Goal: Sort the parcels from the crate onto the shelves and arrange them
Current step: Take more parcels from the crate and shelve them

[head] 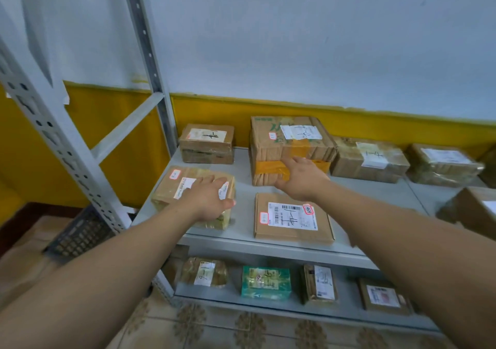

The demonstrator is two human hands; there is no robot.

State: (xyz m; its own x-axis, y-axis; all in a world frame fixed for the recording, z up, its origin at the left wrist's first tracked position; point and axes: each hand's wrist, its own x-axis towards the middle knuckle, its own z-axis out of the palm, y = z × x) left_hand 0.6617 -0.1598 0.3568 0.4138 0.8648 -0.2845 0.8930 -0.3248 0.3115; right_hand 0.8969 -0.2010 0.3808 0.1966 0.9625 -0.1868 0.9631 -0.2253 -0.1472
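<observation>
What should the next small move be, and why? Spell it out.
Probably slide the front-left box straight with the left hand, which lies flat on it: it looks skewed to the shelf edge. The right hand only touches the front of the tall box.

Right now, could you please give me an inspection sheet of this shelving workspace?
Surface: grey upper shelf, lower shelf beneath, both carrying parcels.
Job's things: front-left parcel, tall yellow-taped parcel, flat parcel at front; dark crate on floor, left.
Clutter: nothing seen.
Grippers: left hand rests flat on front-left parcel; right hand touches tall yellow-taped parcel's front.
Cables: nothing seen.
Surroundings: white-and-yellow wall, patterned tiled floor.
</observation>
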